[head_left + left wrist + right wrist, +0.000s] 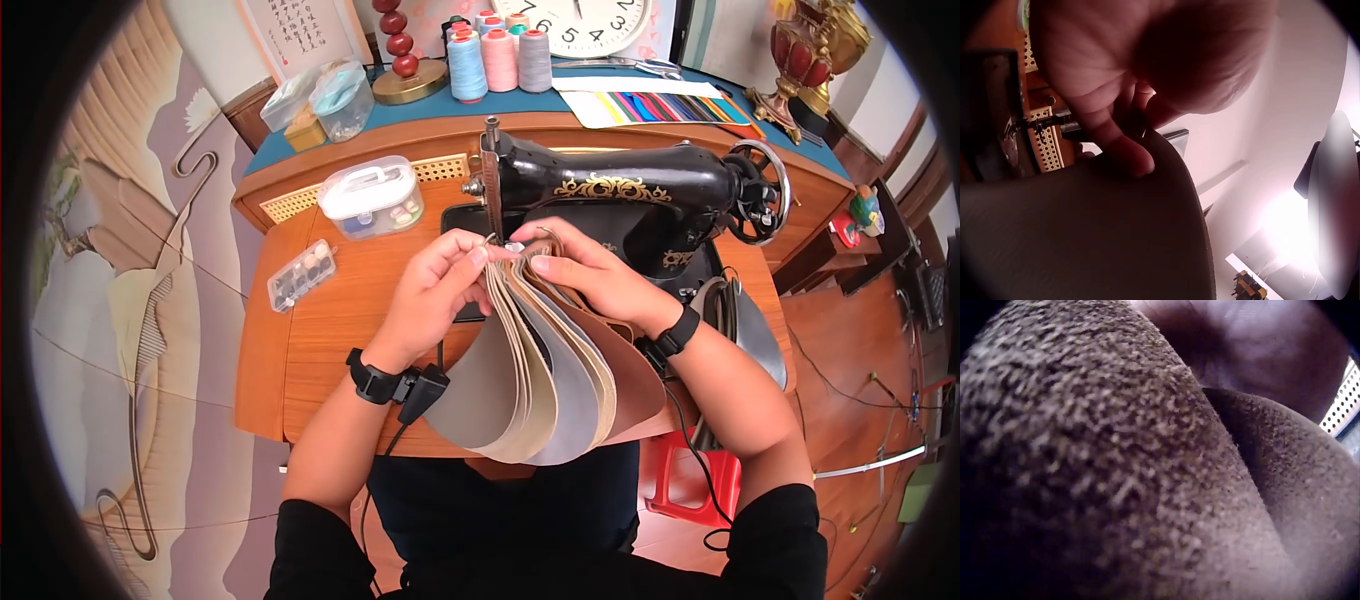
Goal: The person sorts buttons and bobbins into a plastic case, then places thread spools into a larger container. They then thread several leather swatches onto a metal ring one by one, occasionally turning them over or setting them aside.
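Note:
A thick bundle of leather swatches [565, 370] in grey, cream and brown hangs fanned out over the table's front edge. My left hand [425, 295] pinches the bundle's top left corner between thumb and fingers. Its thumb [1132, 156] lies against a dark grey swatch [1097, 231] in the left wrist view. On the other side, my right hand [605, 280] grips the top of the brown swatches, thumb over them. Thin curved metal shows at the fingertips of both hands. In the right wrist view, the fuzzy brown back of a swatch [1104, 444] hides most of the right hand [1260, 350].
A black sewing machine [610, 178] stands right behind the hands. To the left are a clear lidded box [370, 200] and a small compartment case [303, 275]. Thread spools [500, 62] and a colour card [650, 108] sit on the back shelf. More swatches [755, 325] lie at right.

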Demonstrator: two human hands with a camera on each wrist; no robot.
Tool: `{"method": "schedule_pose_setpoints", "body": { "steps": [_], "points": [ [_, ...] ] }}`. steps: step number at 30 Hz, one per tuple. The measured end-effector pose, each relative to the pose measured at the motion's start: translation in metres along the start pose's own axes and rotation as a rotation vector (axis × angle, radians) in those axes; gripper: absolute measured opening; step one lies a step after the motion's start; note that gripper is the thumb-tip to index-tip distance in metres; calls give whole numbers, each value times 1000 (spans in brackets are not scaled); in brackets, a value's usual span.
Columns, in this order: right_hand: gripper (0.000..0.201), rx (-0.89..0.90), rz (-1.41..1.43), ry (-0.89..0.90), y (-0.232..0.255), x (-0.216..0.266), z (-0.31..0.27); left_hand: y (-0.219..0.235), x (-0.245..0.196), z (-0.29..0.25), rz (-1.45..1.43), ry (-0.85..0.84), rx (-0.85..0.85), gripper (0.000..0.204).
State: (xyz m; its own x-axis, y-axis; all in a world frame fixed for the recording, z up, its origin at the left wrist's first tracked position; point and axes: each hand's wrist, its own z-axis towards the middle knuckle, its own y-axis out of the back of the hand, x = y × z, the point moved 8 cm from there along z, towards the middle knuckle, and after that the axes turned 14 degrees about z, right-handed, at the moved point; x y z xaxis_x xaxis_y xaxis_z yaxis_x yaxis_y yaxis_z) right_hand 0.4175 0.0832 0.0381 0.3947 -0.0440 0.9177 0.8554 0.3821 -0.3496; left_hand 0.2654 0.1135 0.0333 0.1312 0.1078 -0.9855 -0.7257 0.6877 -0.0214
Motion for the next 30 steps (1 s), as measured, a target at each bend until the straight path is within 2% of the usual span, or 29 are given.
{"method": "schedule_pose_setpoints", "body": {
  "steps": [2,3,6,12,14,22,30],
  "points": [
    [30,45,-21,-129,-3,-6,0,-1,-3,1,-23,-16,18,17],
    [36,29,-8,-171,-3,-9,-2,-1,-3,2,-17,-12,20,18],
    [40,-14,-72,-114,4,-8,2,-2,-5,3,-5,-9,24,19],
    [48,-51,-101,-114,5,-4,4,10,-7,2,131,3,-44,18],
    [49,-40,-148,-67,5,1,4,7,-7,1,145,26,35,18],
    [50,-77,-134,-84,6,-1,3,6,-15,1,158,51,-3,19],
    [48,-127,-68,-79,11,-5,-2,2,-7,-1,247,74,72,16]
  ]
}}
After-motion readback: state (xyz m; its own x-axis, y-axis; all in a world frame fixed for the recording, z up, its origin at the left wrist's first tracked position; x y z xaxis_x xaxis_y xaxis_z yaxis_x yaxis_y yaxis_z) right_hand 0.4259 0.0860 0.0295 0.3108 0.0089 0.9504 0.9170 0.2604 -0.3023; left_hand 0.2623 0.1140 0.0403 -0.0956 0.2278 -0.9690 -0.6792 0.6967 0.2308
